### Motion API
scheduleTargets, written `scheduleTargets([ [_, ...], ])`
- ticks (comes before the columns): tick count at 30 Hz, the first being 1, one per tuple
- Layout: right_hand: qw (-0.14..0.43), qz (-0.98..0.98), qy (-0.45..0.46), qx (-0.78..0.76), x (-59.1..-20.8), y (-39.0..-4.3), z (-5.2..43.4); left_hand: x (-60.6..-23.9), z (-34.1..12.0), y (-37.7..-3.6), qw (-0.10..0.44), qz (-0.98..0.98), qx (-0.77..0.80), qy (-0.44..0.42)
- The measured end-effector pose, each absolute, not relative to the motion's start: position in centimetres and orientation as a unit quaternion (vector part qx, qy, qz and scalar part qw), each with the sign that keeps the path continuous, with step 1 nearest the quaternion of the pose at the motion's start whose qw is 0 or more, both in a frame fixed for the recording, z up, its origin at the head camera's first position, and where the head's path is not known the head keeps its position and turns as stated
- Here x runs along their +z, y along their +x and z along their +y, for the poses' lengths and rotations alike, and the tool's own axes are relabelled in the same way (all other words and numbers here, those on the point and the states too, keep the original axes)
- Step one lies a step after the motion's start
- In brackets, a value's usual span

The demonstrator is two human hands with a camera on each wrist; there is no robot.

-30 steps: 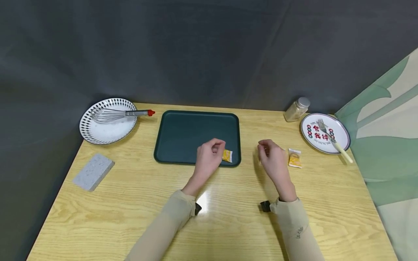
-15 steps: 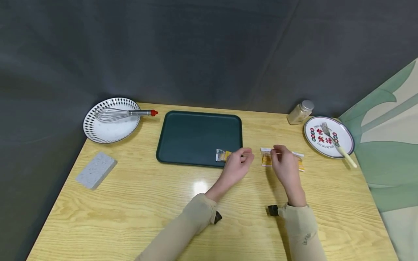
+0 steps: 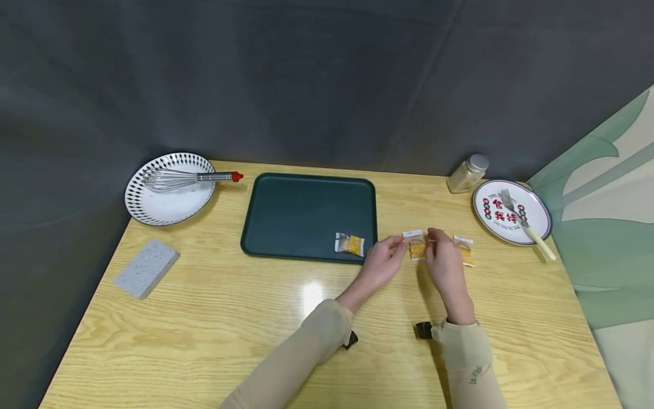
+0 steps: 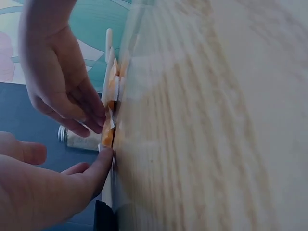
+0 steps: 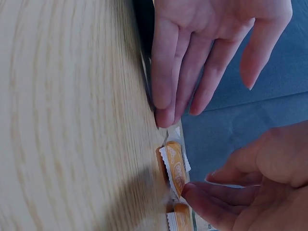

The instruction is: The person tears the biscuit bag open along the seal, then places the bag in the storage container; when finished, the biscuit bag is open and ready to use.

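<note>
A small snack packet (image 3: 417, 249) in a clear and yellow wrapper lies on the table between both hands. My left hand (image 3: 383, 260) comes in from its left, fingers extended and thumb apart, fingertips at its near end in the left wrist view. On the other side, my right hand (image 3: 443, 258) has a fingertip at the packet's edge, with a gap below the thumb in the right wrist view. A second snack packet (image 3: 466, 253) lies partly behind the right hand. A third snack packet (image 3: 349, 244) rests in the dark green tray (image 3: 306, 210).
At the back left, a whisk (image 3: 179, 179) lies across a patterned plate (image 3: 171, 210). A grey block (image 3: 146, 268) is at the left. A capped jar (image 3: 467, 174) and a plate (image 3: 490, 221) bearing a fork (image 3: 528, 226) are at the back right.
My left hand has moved right, off the tray and its packet, to the middle packet on the table. The right hand has shifted slightly right and stays beside that packet.
</note>
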State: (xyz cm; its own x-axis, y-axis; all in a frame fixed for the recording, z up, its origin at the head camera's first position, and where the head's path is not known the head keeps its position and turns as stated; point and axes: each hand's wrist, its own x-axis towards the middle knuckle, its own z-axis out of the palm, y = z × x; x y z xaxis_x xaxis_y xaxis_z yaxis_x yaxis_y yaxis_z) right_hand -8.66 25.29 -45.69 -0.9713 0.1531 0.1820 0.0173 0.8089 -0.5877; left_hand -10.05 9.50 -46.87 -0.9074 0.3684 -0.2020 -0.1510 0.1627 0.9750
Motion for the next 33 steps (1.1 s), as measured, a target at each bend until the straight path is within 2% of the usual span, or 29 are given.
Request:
scheduleTargets([
  [7,0.073,-0.945,-0.042,0.316,-45.3,-8.7,25.0,-47.2,9.9,-10.3,0.210,0.721,0.657,0.061],
  [18,0.076,-0.907,-0.059,0.410,-44.0,-8.0,24.2,-47.1,8.9,-10.0,0.194,0.641,0.741,0.034],
  [33,-0.004,-0.816,-0.041,0.577,-44.5,-7.2,23.7,-46.6,5.6,-9.5,0.164,0.625,0.762,0.047],
])
